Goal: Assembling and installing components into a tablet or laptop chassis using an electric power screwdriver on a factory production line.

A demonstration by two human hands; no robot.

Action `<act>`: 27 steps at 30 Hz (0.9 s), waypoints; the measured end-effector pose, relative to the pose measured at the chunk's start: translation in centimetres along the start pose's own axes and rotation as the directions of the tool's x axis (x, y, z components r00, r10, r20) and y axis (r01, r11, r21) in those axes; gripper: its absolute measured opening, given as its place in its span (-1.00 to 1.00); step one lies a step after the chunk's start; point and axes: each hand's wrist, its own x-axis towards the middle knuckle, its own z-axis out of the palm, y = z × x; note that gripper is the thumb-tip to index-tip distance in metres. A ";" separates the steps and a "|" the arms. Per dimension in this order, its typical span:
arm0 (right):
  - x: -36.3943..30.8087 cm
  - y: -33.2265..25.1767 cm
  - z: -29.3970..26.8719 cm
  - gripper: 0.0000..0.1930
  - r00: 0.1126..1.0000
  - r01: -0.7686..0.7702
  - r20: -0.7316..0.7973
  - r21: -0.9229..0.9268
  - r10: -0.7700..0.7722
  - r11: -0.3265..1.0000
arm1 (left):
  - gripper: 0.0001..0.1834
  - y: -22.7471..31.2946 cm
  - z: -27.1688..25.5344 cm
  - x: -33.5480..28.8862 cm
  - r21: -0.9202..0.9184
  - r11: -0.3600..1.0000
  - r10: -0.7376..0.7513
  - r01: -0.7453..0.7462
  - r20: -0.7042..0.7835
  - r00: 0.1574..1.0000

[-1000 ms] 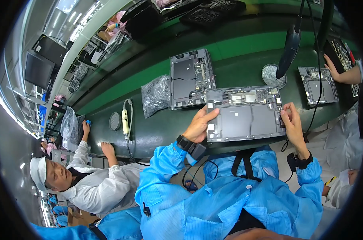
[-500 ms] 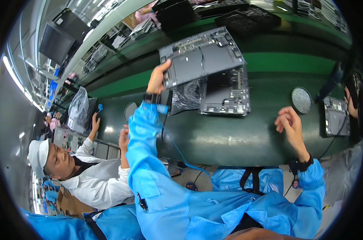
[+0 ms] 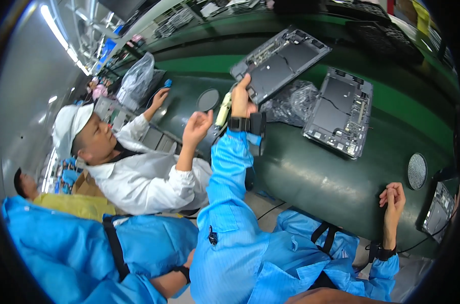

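My left hand (image 3: pixel 241 101) is closed on the near left corner of an opened laptop base (image 3: pixel 280 66), thumb on top. The base is held tilted above the bench, its dark battery and circuit board showing. A second opened laptop base (image 3: pixel 339 112) lies on the bench to its right, with a cable across its battery. Crumpled clear plastic wrap (image 3: pixel 294 101) sits between the two bases. My right hand (image 3: pixel 393 196) is over the bench's front edge, fingers curled together with nothing visible in them; a round grey-topped dish (image 3: pixel 417 171) is nearest to it.
A co-worker in a white cap and coat (image 3: pixel 138 169) stands at the left, one hand (image 3: pixel 196 127) raised near my left forearm. A dark round dish (image 3: pixel 208 100) and a plastic bag (image 3: pixel 137 76) are on the green bench (image 3: pixel 301 157). Another opened device (image 3: pixel 439 210) lies far right.
The view has turned left. The held laptop base has moved left, off the second base it overlapped, which now shows whole. My right hand has curled and come closer to the bench edge.
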 end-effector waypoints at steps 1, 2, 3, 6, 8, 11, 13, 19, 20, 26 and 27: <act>-0.1 0.0 0.0 -0.85 1.000 0.006 -0.003 0.007 -0.006 1.000 | -0.64 -0.3 -1.9 -1.4 -0.022 0.999 0.046 -0.047 -0.046 0.998; -0.1 0.1 -0.2 -0.85 1.000 0.001 0.000 0.011 -0.001 1.000 | -0.65 -0.5 -2.2 -3.8 0.003 0.991 0.135 -0.135 -0.119 0.984; -0.1 0.3 -0.4 -0.85 1.000 0.000 0.020 0.011 -0.001 1.000 | -0.65 -0.7 -2.4 -6.1 0.034 0.975 0.222 -0.220 -0.186 0.957; -0.2 0.6 -0.5 -0.85 0.999 0.035 0.029 0.026 -0.035 0.999 | -0.61 -0.4 -4.6 -11.0 0.042 0.957 0.289 -0.286 -0.144 0.946; -0.1 0.4 -0.4 -0.85 0.998 0.040 0.057 0.001 -0.040 0.999 | -0.61 -0.3 -5.7 -13.2 0.031 0.958 0.286 -0.285 -0.194 0.939; 0.1 0.1 -0.1 -0.85 0.996 0.053 0.073 -0.032 -0.050 0.998 | -0.59 0.1 -5.7 -15.5 -0.001 0.963 0.260 -0.271 -0.274 0.926; -0.2 0.6 -0.7 -0.84 0.996 0.058 0.075 -0.009 -0.057 0.998 | -0.59 0.1 -4.8 -16.3 -0.020 0.949 0.291 -0.314 -0.323 0.901; -0.3 0.7 -0.8 -0.84 0.996 0.048 0.073 0.004 -0.048 0.999 | -0.61 3.4 -8.3 -16.0 -0.017 0.936 0.314 -0.352 -0.413 0.855; -0.4 0.4 -0.7 -0.83 0.997 0.033 0.074 0.016 -0.034 0.999 | -0.60 3.9 -9.2 -15.9 -0.004 0.934 0.318 -0.356 -0.439 0.840; -0.8 -1.3 -0.3 -0.85 0.999 0.006 0.047 0.031 -0.007 1.000 | -0.16 7.1 -7.5 -16.0 -0.065 0.856 0.435 -0.513 -0.448 0.781; -1.1 -1.9 -0.4 -0.86 0.999 -0.014 0.046 0.043 0.012 0.999 | -0.04 7.5 -9.0 -15.5 -0.316 0.841 0.200 -0.439 -0.573 0.795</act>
